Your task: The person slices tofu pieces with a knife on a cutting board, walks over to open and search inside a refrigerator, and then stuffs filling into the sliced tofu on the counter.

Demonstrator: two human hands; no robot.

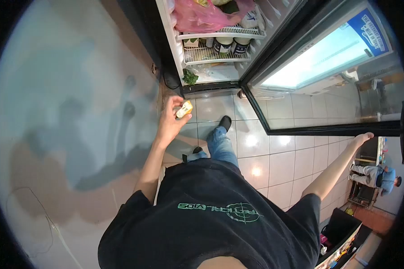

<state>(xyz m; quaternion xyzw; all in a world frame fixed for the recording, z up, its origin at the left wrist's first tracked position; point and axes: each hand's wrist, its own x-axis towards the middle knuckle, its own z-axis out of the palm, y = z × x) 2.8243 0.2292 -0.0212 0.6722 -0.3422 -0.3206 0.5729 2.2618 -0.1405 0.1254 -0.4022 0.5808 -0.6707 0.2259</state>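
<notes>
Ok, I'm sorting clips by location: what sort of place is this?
Probably a small food business, possibly a home: the fridge has a glass door with a blue lettered sticker, and another person is farther back.

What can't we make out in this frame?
All in the head view:
- Small yellow-and-white item in the left hand: markings too small to read; fingers cover part.
- Right hand at the door frame: too small to tell its exact grip.
- Pink bag: plastic hides most contents; top edge crops the view.
- Jars: label text too small.
- Fridge: upper part cut off by top edge.
</notes>
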